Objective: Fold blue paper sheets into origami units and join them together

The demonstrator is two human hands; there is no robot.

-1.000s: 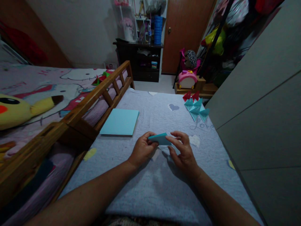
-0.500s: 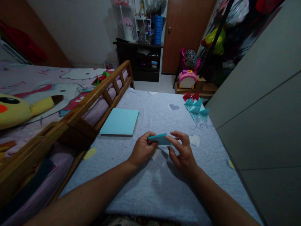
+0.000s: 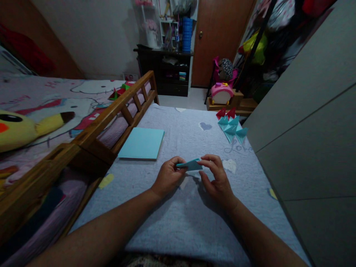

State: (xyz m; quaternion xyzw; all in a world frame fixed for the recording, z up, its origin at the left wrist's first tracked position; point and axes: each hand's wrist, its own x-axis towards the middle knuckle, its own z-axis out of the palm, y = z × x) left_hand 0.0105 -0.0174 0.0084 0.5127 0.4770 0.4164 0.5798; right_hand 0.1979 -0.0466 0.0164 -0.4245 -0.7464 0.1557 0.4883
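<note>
My left hand [image 3: 168, 175] pinches the left end of a small folded light-blue paper [image 3: 192, 165], held just above the patterned bedsheet. At the paper's right end is my right hand [image 3: 218, 181], its fingers apart and its index fingertip at the paper's edge. A stack of light-blue square paper [image 3: 143, 143] lies to the left on the sheet. Toward the far right corner sit several folded light-blue paper pieces [image 3: 230, 128], with red folded pieces [image 3: 226, 113] behind them.
A wooden bed rail [image 3: 111, 111] runs along the left side, with a yellow plush toy [image 3: 25, 129] beyond it. Grey cabinet doors [image 3: 314, 122] border the right side. A dark cabinet [image 3: 164, 72] stands past the far edge.
The folded paper has tilted slightly and its right end shows a parted layer. My right fingers have shifted a little up and right. My left hand stays in about the same place.
</note>
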